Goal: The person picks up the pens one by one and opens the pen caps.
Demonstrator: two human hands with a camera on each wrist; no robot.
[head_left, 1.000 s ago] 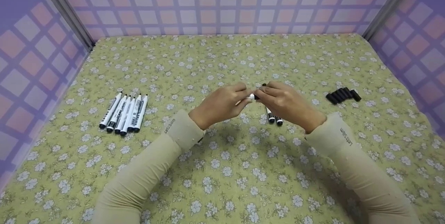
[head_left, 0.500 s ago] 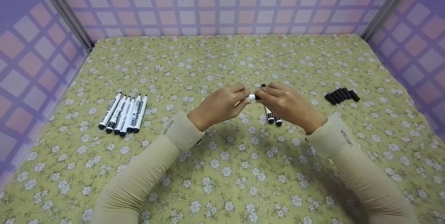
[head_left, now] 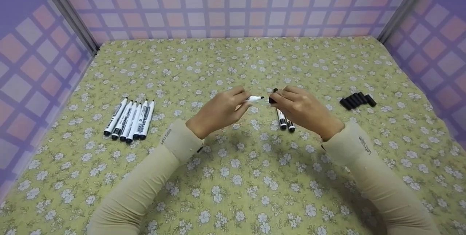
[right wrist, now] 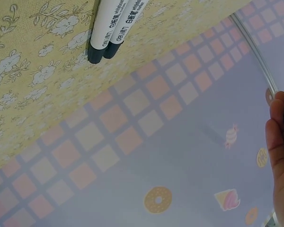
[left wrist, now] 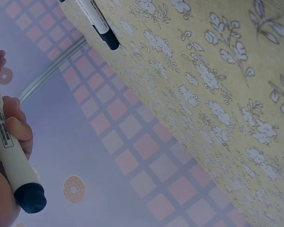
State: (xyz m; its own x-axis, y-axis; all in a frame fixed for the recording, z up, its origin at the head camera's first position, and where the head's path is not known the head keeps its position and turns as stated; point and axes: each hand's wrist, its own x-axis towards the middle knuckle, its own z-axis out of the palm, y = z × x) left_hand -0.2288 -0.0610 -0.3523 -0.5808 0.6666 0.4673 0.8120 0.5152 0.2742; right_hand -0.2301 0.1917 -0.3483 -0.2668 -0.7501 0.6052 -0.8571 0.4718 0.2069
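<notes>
My left hand [head_left: 220,111] grips a white whiteboard marker [left wrist: 10,146] around its barrel. In the head view the marker's bare dark tip points right, toward the other hand. Between thumb and fingers my right hand [head_left: 304,109] pinches a black cap [head_left: 272,98], held a short gap away from that tip. Below the right hand, two capped markers [head_left: 281,120] lie side by side on the cloth, partly covered by it; the right wrist view shows their printed barrels [right wrist: 105,28]. Only part of the right hand's fingers [right wrist: 279,142] appears there.
Several uncapped white markers [head_left: 131,120] lie in a row on the left of the flowered tablecloth [head_left: 233,176]. Several loose black caps [head_left: 358,100] lie together on the right. Purple checked walls [head_left: 218,9] enclose the back and sides.
The cap has come off the marker. My left hand has moved left with the marker, baring its tip, while the right hand stays nearly in place with the cap.
</notes>
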